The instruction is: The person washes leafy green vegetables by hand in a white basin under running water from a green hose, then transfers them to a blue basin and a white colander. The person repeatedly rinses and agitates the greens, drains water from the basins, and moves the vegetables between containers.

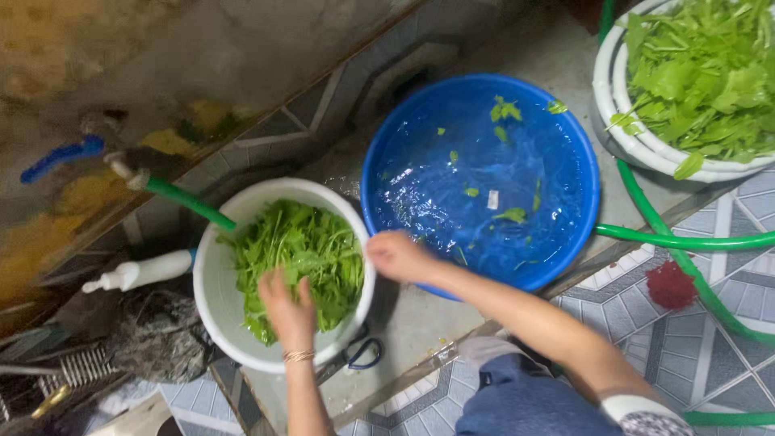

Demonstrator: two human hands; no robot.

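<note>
Left hand [288, 309] presses flat into greens [311, 246]; right hand [397, 255] grips white bucket [211, 282] rim.

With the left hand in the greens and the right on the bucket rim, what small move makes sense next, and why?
Probably a gentle swish or lift of the greens with the left hand, which rests on them inside the white bucket. The right hand grips the bucket's rim, steadying it. The blue basin alongside holds water with only a few stray leaves.
</note>
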